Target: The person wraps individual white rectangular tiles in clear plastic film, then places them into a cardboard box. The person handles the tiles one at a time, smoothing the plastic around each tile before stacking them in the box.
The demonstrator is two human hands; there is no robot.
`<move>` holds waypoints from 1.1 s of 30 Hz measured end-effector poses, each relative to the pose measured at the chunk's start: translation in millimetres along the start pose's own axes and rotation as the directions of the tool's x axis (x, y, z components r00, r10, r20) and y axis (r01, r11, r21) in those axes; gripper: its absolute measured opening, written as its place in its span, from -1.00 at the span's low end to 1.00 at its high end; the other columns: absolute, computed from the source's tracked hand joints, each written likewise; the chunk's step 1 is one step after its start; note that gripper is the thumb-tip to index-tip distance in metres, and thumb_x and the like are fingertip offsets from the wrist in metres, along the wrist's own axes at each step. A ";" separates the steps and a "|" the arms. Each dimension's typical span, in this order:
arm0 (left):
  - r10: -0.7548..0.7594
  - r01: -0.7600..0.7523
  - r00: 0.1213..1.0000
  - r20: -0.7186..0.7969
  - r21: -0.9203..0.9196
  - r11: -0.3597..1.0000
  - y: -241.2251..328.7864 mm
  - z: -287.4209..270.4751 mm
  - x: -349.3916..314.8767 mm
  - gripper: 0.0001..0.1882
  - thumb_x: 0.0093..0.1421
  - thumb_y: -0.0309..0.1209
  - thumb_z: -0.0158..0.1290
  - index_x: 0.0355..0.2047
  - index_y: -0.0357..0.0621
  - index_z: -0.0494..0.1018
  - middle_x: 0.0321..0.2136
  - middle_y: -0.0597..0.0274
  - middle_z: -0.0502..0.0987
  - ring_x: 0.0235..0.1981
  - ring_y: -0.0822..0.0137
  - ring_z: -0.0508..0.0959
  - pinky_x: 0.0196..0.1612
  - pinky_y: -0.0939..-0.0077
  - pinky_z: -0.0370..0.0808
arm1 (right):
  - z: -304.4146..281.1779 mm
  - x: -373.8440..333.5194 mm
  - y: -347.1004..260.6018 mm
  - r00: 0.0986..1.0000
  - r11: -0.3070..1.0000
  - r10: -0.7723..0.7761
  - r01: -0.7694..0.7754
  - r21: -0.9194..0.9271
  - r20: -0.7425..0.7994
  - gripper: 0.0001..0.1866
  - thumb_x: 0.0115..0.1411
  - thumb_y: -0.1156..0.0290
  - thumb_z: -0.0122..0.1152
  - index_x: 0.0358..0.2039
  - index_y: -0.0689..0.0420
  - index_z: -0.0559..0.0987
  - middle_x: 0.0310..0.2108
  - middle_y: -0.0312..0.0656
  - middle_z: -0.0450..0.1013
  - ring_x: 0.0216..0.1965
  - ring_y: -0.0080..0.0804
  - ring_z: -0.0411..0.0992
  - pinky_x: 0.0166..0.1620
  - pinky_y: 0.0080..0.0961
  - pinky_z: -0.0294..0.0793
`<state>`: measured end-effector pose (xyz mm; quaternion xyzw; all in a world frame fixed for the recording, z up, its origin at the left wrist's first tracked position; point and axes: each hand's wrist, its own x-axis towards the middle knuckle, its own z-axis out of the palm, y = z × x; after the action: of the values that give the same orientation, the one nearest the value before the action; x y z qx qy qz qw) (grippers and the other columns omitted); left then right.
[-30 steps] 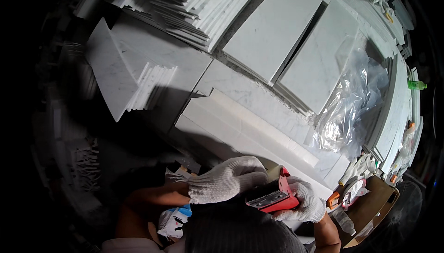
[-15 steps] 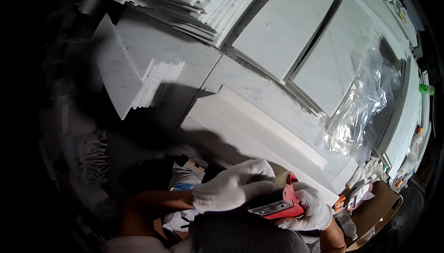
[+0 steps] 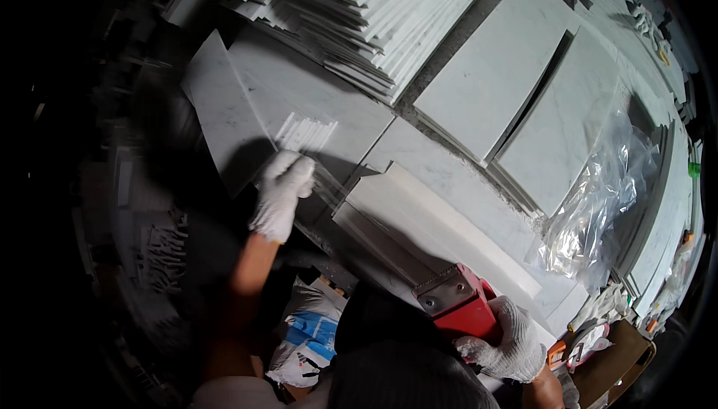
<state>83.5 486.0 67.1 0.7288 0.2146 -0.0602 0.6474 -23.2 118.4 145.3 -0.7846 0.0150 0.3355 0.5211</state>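
Note:
My right hand [image 3: 508, 340], in a white knit glove, grips a red tape dispenser [image 3: 470, 315] with a toothed metal edge turned up and to the left. My left hand [image 3: 283, 188], gloved the same way, is at the near end of a bundle of narrow white strips [image 3: 307, 133]. Its fingers are curled closed. Whether they pinch a strip, a tape end or nothing is hidden. The strips lie against a grey-white marble slab [image 3: 224, 110] with a pointed corner. Between my hands lies a long pale channel-shaped piece [image 3: 441, 222].
Stacked marble slabs [image 3: 493, 72] lie beyond, with many thin upright slabs [image 3: 359, 20] at far left. Crumpled clear plastic [image 3: 598, 200] rests at the right, above a cardboard box [image 3: 617, 360]. A white-and-blue sack [image 3: 310, 330] sits below, near my body.
My left hand has left the tape dispenser and moved left and away to the narrow strips. The dispenser has turned in my right hand, its toothed edge now higher. The view has shifted slightly.

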 end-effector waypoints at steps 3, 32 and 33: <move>-0.063 0.067 0.998 -0.025 0.238 0.969 -52.1 0.8 19.9 -0.87 0.34 -0.42 0.03 -0.36 -0.16 0.47 -0.54 0.49 0.38 -0.52 0.61 0.31 -0.43 0.64 0.29 | 4.6 1.5 -0.8 0.999 0.999 0.033 -0.033 0.010 0.008 -0.39 -0.07 0.07 0.59 -0.23 0.29 0.52 -0.44 -0.09 0.56 -0.40 -0.36 0.56 -0.28 -0.39 0.53; 0.196 -0.842 0.279 0.940 0.338 -0.420 3.8 46.5 -19.6 -0.08 0.01 -0.17 0.14 0.35 -0.29 0.11 0.33 0.03 0.19 0.39 0.09 0.10 0.46 0.09 -0.10 | -1.2 -1.5 8.5 0.990 0.984 -0.137 0.132 -0.124 -0.032 -0.38 0.07 -0.06 0.43 -0.11 0.22 0.54 -0.41 -0.03 0.49 -0.37 -0.26 0.51 -0.25 -0.33 0.48; 0.218 -0.870 0.228 0.949 0.299 -0.393 2.3 54.0 -17.1 -0.13 0.07 -0.15 0.06 0.33 -0.36 0.12 0.32 0.03 0.21 0.37 0.12 0.12 0.47 0.13 -0.11 | -4.3 -3.6 11.5 0.982 0.974 -0.184 0.177 -0.139 -0.042 -0.38 0.08 -0.10 0.39 -0.14 0.22 0.53 -0.43 0.01 0.49 -0.37 -0.19 0.53 -0.26 -0.29 0.48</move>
<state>79.2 429.5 67.1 0.8564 -0.5141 0.0099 -0.0460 -28.1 108.4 139.0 -0.8249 -0.0649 0.2657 0.4947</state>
